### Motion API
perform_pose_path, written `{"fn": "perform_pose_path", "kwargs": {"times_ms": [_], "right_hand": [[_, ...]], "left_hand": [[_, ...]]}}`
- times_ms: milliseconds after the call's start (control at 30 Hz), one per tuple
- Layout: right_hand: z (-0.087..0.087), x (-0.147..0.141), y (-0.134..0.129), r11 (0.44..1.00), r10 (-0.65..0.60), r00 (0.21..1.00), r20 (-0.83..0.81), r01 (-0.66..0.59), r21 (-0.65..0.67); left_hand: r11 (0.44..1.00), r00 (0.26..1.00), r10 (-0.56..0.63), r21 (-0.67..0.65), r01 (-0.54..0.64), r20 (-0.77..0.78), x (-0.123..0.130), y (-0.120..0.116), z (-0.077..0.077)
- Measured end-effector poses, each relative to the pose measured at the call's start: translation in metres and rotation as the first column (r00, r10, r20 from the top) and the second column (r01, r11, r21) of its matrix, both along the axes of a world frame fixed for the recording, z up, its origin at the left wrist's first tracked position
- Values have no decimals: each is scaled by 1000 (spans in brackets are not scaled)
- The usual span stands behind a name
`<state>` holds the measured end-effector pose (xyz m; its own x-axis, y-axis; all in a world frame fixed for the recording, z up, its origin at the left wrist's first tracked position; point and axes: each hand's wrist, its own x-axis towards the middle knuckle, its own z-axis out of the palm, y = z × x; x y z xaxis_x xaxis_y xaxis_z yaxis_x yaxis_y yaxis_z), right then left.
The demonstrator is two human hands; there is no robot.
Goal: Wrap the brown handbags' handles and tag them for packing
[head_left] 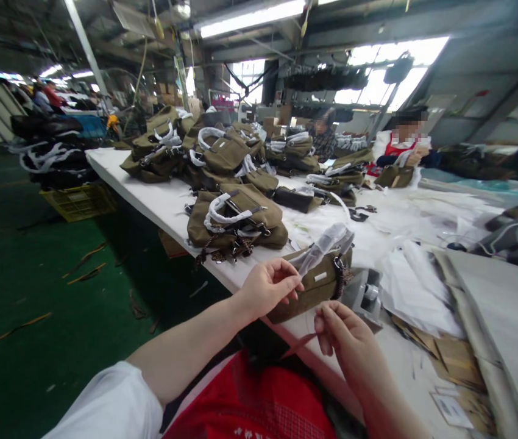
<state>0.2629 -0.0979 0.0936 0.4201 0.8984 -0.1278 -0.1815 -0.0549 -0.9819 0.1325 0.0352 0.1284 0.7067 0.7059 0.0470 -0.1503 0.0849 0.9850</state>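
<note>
An olive handbag point(316, 283) with a small white label and a plastic-wrapped handle point(325, 244) stands at the near edge of the white table point(119, 180). In front of its left part is my left hand point(275, 286), thumb and fingers pinched near the lower end of the wrapped handle; what lies between the fingertips is too small to tell. My right hand point(344, 335) is closed in a pinch just below the bag, with a thin strand at its fingertips that I cannot make out. A reddish-brown strip point(299, 346) shows beside it.
Olive bags point(241, 219) with white-wrapped handles are piled along the table's left and middle. White sheets point(417, 286) and brown cardboard point(460, 360) lie at right. A person in red point(398, 149) handles a bag across the table. A yellow crate point(78, 204) stands on the green floor.
</note>
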Motion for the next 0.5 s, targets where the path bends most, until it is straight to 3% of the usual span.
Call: {"fn": "perform_pose_path", "kwargs": {"times_ms": [67, 167, 233, 267, 333, 433, 500], "right_hand": [[7, 10, 22, 998, -37, 999, 33, 35, 49], [1, 26, 53, 982, -178, 978, 108, 171, 75], [-8, 33, 68, 961, -272, 950, 154, 262, 87], [-11, 35, 74, 957, -288, 944, 159, 275, 96], [-16, 35, 82, 961, -266, 954, 136, 252, 115], [-19, 30, 87, 968, -223, 971, 84, 211, 136], [-19, 27, 85, 970, -211, 975, 65, 201, 134]], "left_hand": [[968, 993, 90, 241, -69, -77, 10, 17, 7], [783, 928, 266, 620, -50, -261, 20, 33, 9], [672, 882, 330, 739, 32, -338, 26, 36, 5], [659, 875, 325, 749, 62, -358, 29, 37, 1], [740, 890, 244, 667, 85, -384, 35, 37, -8], [935, 917, 84, 348, 62, -390, 44, 39, -18], [982, 933, 68, 187, -1, -354, 47, 41, -19]]}}
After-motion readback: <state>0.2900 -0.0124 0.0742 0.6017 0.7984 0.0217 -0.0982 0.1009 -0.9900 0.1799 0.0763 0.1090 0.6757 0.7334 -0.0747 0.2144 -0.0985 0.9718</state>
